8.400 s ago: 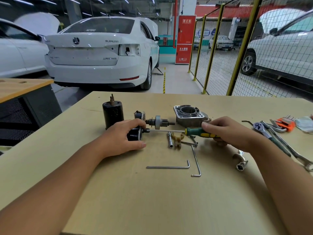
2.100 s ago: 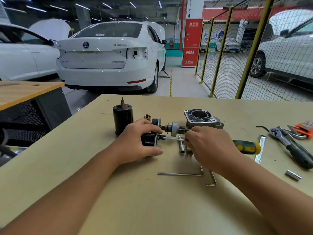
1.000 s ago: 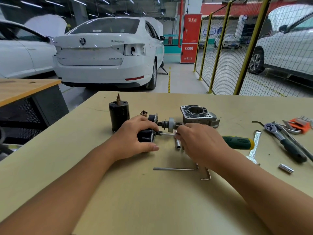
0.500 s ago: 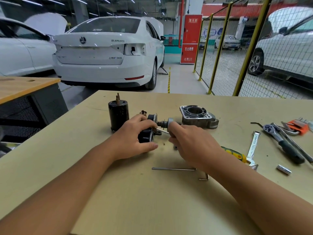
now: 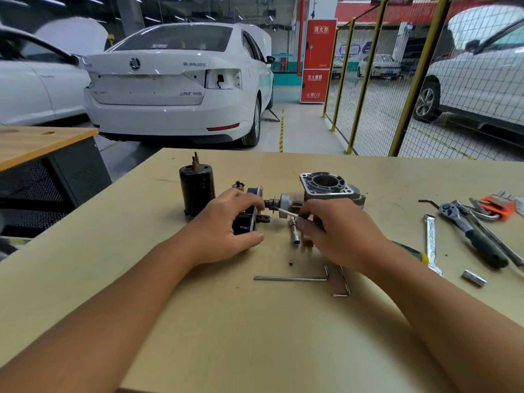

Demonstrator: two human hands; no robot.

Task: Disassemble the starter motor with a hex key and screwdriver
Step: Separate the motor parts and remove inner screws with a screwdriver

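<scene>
My left hand [image 5: 226,228] grips a black starter motor part [image 5: 245,222] lying on the table. My right hand [image 5: 337,231] pinches the metal shaft of the screwdriver [image 5: 286,213] close to its tip. The tip touches the pinion shaft [image 5: 280,202] beside the black part. The green and yellow handle [image 5: 416,254] sticks out behind my right wrist. A black cylinder [image 5: 196,191] stands upright to the left. The aluminium housing [image 5: 329,185] sits behind my right hand. Two hex keys [image 5: 292,278] lie in front of my hands.
A socket extension [image 5: 294,231] and a small screw [image 5: 291,262] lie between my hands. To the right are a flat wrench [image 5: 431,242], a ratchet [image 5: 470,231], an orange hex key set [image 5: 496,207] and a small socket [image 5: 473,277]. White cars stand beyond the table's far edge.
My right hand has slid from the screwdriver's handle along its shaft to near the tip. The tip has risen from the black part to the pinion shaft. My left hand keeps its grip.
</scene>
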